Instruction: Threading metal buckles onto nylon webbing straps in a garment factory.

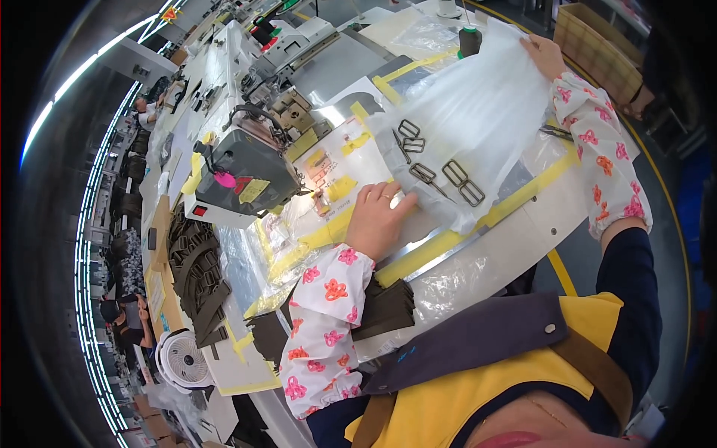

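Observation:
A translucent white plastic bag point(485, 97) is spread over the right part of the sewing table. Several dark metal slide buckles point(454, 173), rectangular with a middle bar, lie at its lower end. My right hand point(544, 57) grips the bag's far right corner and holds it raised. My left hand point(376, 222) rests at the bag's near left edge, beside the buckles, fingers bent and apart with nothing visible in them. Just left of that hand stands the sewing machine point(250, 175), dark-fronted with a white body.
Dark strap pieces point(196, 261) are heaped left of the machine, and more dark strips point(388, 310) lie near my left sleeve. A dark thread cone point(470, 42) stands behind the bag. A white fan point(184, 359) sits at the left; a cardboard box point(597, 48) stands at the far right.

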Motion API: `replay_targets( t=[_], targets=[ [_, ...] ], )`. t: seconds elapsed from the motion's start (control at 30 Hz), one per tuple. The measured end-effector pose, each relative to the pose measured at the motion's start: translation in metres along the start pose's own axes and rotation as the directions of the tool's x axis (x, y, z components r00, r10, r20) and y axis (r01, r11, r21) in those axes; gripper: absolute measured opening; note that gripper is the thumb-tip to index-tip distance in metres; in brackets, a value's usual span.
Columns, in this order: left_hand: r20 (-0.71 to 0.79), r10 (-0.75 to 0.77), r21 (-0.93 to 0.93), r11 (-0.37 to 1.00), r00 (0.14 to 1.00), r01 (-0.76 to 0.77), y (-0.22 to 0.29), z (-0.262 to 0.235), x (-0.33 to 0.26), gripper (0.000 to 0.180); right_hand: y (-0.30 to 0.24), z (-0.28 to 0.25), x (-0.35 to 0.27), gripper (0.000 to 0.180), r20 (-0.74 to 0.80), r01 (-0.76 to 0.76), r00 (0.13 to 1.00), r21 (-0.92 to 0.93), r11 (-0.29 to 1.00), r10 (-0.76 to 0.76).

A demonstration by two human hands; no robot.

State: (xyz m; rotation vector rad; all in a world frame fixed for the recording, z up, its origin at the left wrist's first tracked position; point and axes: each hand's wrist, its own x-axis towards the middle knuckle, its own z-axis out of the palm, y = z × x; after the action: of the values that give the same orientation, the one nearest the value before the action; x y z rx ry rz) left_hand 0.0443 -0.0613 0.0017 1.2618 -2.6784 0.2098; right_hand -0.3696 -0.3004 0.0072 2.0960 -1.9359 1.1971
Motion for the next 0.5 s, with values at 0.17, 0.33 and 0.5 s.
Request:
replay_targets(
  t=[0.17,0.33,0.5],
  targets=[
    [-0.135,0.167,-0.182,0.965,0.977,-0.19,0.026,0.013,0.026,0.03,-0.023,0.006,-0.015,0.033,-0.26,0.211,0.929,-0.208,0.955,-0.262],
    [-0.035,0.094,-0.172,0.98,0.995,-0.099,0.017,0.004,0.025,0.022,-0.13,-0.013,-0.102,0.044,-0.059,0.618,0.786,0.046,0.784,-0.616],
    [-0.086,0.069,-0.187,0.979,0.994,-0.085,0.017,0.004,-0.007,0.022,-0.094,0.018,-0.156,0.045,0.315,0.407,0.867,0.001,0.914,-0.386]
  ],
)
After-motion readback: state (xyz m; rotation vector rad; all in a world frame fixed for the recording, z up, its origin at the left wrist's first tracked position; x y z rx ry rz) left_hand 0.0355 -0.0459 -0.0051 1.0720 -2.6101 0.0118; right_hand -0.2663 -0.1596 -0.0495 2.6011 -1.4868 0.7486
